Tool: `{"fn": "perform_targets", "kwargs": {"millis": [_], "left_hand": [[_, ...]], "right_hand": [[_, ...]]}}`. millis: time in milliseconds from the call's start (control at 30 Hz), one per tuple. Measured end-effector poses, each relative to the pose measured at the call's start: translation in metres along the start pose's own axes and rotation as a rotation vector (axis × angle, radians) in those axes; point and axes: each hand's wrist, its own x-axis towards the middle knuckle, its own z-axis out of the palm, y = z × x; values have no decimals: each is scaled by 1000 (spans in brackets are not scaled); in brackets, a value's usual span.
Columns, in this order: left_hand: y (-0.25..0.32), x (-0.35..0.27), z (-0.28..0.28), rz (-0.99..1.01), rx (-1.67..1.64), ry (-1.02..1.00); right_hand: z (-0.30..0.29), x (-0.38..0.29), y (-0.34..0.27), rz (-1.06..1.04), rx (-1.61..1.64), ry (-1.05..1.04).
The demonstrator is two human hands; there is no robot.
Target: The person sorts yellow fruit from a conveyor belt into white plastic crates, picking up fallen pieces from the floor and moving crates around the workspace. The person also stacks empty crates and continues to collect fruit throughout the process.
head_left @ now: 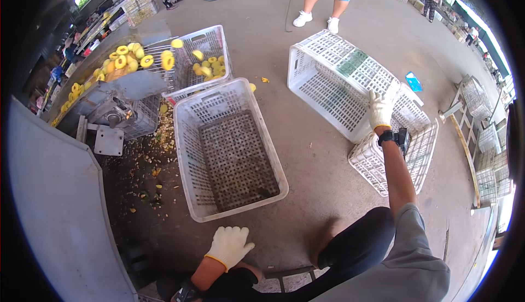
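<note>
My right hand [381, 109], in a white knitted glove, grips the edge of a white plastic crate [340, 56] lying tipped on its side. Another white crate [414, 158] stands tilted below that hand, partly covered by my forearm. My left hand [230, 244], gloved too, hovers near my leg with nothing seen in it; its thumb stands apart and its palm is hidden. Just beyond it an upright crate [283, 187] shows a dirty, bare perforated bottom. Behind this crate, a further crate [223, 48] catches halved yellow fruit [207, 69] falling off a metal rod chute [154, 54].
A metal machine [131, 84] carries cut fruit on my left, beside a grey panel [61, 203]. Pits and scraps [164, 134] litter the floor. A blue card-like item [414, 81] lies right of the tipped crate. A person in white shoes [302, 19] stands ahead; stacked crates [488, 179] line the right.
</note>
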Motion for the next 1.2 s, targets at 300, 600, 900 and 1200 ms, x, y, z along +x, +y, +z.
{"fn": "perform_targets", "kwargs": {"millis": [300,600,900,1200], "left_hand": [[9,5,-9,13,-13,-11],[6,-26,0,-34,1,-48],[11,-13,-1,34,15,63],[9,-12,0,8,43,45]], "right_hand": [[4,52,-46,-97,-15,20],[27,26,-5,-81,-349,-158],[-52,-1,-99,-356,87,60],[-152,-16,-84,-289,329,12]]}}
